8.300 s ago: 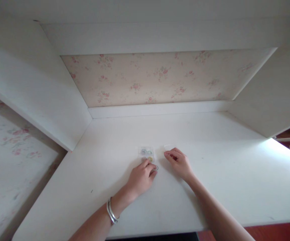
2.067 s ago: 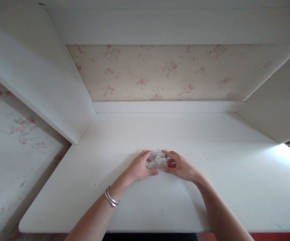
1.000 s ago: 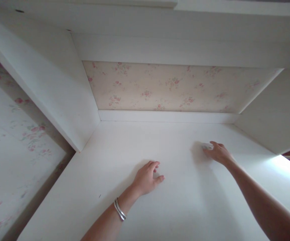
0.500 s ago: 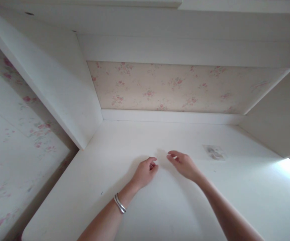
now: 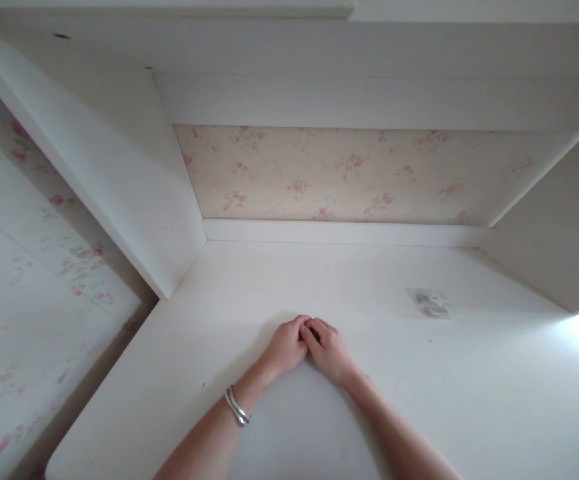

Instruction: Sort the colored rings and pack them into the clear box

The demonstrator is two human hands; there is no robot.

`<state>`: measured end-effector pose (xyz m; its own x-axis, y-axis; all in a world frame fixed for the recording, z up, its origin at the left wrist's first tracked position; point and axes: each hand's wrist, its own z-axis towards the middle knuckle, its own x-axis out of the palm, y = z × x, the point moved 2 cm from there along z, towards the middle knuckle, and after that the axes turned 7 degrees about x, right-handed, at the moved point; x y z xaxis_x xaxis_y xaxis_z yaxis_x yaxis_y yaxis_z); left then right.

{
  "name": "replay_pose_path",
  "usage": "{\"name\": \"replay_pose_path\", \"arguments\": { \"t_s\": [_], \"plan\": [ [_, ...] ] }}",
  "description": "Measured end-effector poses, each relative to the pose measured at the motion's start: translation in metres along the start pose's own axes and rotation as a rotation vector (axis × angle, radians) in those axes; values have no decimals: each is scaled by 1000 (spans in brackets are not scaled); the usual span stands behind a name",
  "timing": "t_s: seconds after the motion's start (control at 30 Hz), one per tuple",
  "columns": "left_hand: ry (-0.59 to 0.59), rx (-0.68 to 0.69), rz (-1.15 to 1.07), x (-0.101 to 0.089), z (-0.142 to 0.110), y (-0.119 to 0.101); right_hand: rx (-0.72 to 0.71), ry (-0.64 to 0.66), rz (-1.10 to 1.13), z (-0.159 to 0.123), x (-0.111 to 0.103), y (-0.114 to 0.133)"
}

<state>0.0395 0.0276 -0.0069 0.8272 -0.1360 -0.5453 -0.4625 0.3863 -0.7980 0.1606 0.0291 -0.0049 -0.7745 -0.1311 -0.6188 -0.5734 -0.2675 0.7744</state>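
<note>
My left hand [image 5: 287, 347], with a silver bracelet [image 5: 237, 405] at its wrist, rests low over the white desktop [image 5: 169, 360] with its fingers curled. Against it, at the fingertips, lies my right hand [image 5: 330, 351], its fingers also bent inward and thumb pointing toward the left hand. The two hands touch at thumbs and fingers. Whatever they may hold between them is hidden. To the right of the hands a small clear plastic packet [image 5: 430, 303] with something greyish inside lies flat on the desktop.
White side panels [image 5: 119, 180] stand at left and right. A white shelf [image 5: 289, 47] overhangs the desk. Floral wallpaper [image 5: 319, 173] shows behind. A tiny dark mark [image 5: 203, 385] is on the desktop at left. Bright light falls at the right edge.
My right hand has moved left and slightly toward me, closing the gap and meeting my left hand. The left hand has stayed nearly in place.
</note>
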Motion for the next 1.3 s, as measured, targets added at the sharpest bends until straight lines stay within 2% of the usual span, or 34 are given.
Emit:
{"name": "replay_pose_path", "arguments": {
  "t_s": [0.8, 1.3],
  "plan": [
    [19, 10, 61, 2, -1, 5, -9, 76, -42, -2, -1, 3],
    [27, 30, 48, 1, -1, 2, -26, 79, -41, -2, -2, 2]
  ]
}}
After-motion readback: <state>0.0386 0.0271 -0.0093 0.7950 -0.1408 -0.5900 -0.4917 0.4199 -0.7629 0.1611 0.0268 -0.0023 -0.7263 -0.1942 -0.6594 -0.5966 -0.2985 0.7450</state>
